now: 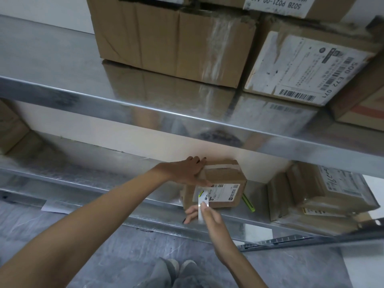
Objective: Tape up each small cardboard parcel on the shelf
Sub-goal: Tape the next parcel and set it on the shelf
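A small cardboard parcel (223,179) with a white shipping label stands on the lower metal shelf (116,183), clear tape across its top. My left hand (185,170) rests flat on the parcel's top left edge, fingers straight and thumb down the front. Just below the parcel's front face, my right hand (204,215) grips a roll of clear tape (202,206), and a strip runs up from it onto the front of the parcel.
A green-tipped tool (249,203) lies on the shelf right of the parcel. Two stacked taped parcels (324,196) sit further right. Large cartons (166,38) fill the upper shelf, whose metal lip (187,119) overhangs. A loose paper (56,206) lies at left.
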Motion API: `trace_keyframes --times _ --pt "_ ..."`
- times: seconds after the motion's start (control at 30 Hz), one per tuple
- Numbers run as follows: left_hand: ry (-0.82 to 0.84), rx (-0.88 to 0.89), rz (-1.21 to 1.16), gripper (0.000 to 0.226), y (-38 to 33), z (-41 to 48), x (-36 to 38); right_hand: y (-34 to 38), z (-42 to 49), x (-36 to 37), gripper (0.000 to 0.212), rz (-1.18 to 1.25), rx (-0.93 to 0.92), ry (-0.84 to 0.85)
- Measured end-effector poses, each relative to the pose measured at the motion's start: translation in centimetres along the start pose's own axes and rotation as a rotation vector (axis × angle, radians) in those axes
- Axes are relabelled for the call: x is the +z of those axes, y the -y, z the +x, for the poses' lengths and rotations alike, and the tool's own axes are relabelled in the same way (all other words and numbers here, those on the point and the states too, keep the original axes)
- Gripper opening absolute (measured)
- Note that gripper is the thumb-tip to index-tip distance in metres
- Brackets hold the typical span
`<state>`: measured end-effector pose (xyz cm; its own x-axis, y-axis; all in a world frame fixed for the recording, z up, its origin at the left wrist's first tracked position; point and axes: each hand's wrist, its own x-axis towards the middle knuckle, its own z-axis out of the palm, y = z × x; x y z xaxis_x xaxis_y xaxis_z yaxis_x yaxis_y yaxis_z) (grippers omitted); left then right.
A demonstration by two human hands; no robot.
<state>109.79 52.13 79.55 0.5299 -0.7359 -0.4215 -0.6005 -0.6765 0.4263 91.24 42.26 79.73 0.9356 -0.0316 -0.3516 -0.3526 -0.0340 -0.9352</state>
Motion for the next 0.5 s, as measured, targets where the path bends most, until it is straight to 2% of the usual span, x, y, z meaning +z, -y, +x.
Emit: trace_keyframes --times 0.13,0.3,0.5 --pt "0.063 -0.042 -0.145 0.085 0.4 0.7 -0.1 1.2 -0.2 -0.3 0.049 0.019 -0.065 -0.036" --pt "-0.034 -0.048 -0.269 0.067 0.1 1.4 0.7 1.8 1.0 0.4 0.046 0.058 -0.06 -0.074" --pt "-0.045 -0.003 -0.405 0.057 0.5 1.5 0.6 1.1 0.5 0.1 0.051 0.063 0.126 0.063"
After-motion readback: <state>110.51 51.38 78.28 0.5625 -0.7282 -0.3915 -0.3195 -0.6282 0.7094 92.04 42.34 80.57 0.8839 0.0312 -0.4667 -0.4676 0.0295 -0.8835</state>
